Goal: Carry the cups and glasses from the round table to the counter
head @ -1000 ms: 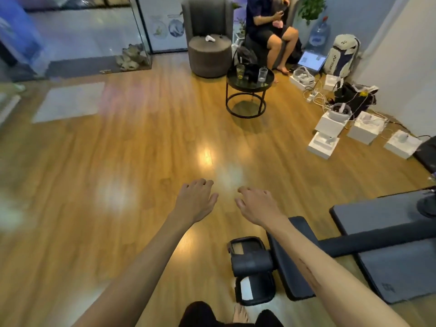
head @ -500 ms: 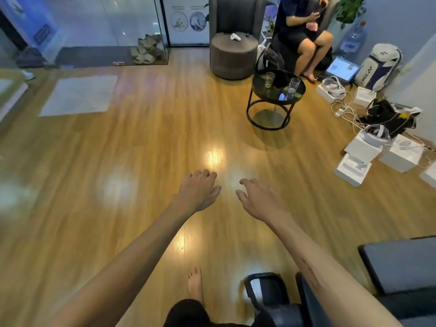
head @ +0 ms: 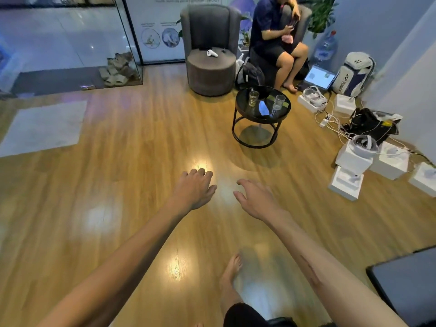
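A small black round table (head: pixel 243 109) stands ahead and to the right on the wooden floor. On it are a glass with yellowish liquid (head: pixel 253 98) at the left and a clear empty glass (head: pixel 279 102) at the right, with a blue object between them. My left hand (head: pixel 194 188) and my right hand (head: pixel 256 199) are stretched out in front of me, well short of the table, both empty with fingers apart. The counter is not in view.
A grey armchair (head: pixel 210 50) and a seated person (head: pixel 278 41) are behind the table. White boxes (head: pixel 351 161), cables and bags crowd the floor at the right. A glass wall (head: pixel 127 38) is at the back left. A dark mat corner (head: pixel 405 284) shows at the lower right.
I have walked forward: the round table and glasses are nearer and larger. The black bench at the bottom has dropped out of view. Both hands stay empty and outstretched.
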